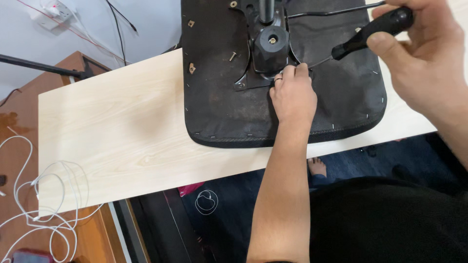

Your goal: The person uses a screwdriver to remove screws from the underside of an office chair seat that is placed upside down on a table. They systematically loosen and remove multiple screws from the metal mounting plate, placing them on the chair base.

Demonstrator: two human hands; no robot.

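An upturned black chair seat (219, 102) lies on a pale wooden board (112, 126), its metal mechanism plate and black hub (269, 46) facing up. My left hand (292, 95) rests on the seat with its fingertips pressed at the plate's edge, just below the hub. My right hand (424, 58) grips the black handle of a screwdriver (373, 31), whose shaft slants down to the left and ends beside my left fingertips. A loose screw (233, 56) sticks up from the seat left of the hub.
The board overhangs a brown desk (19, 122) at the left, where white cables (44, 204) lie coiled. A black rod (39, 67) crosses the upper left. Below the board's front edge are my dark clothes and a bare foot (317, 167) on a dark floor.
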